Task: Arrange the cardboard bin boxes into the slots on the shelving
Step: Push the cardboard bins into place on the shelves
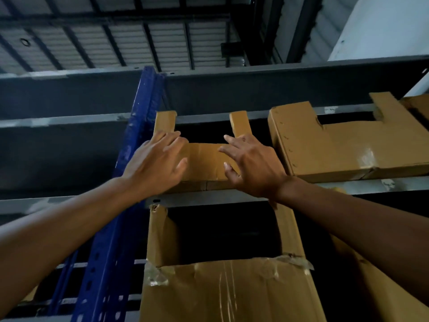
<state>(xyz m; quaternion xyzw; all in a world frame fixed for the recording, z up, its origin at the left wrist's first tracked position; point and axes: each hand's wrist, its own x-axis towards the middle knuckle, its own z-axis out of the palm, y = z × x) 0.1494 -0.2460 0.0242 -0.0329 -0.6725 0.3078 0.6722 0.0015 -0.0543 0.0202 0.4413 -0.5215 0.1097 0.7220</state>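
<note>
A: Where is the handled box found?
B: The cardboard bin box [205, 159] is seen at the centre of the frame, seated on the grey shelf beam [209, 198], just right of the blue upright [132, 145]. Its low front wall is turned toward the camera, and two raised side tabs are seen above it.

A: How is it placed relative to the hands?
B: Both of its front corners are covered. The left hand [157, 163] is laid on the box's left front, centre-left of the frame, and the right hand [251, 166] on its right front, centre-right. A bare strip of cardboard is left showing between them.

A: And the state of the hands?
B: Both are held open. The left hand's fingers are spread and nearly straight, flat against the cardboard. The right hand's fingers are spread and slightly bent, the fingertips touching the front wall and the thumb set lower on it. Nothing is enclosed by either hand.

A: What else is seen?
B: A second bin box [348, 147] is seated on the same level at the right of the frame, separated from the first by a narrow gap. A taped bin box [227, 289] is seen in the slot below, at lower centre. A corrugated ceiling [92, 43] is seen across the top.
</note>
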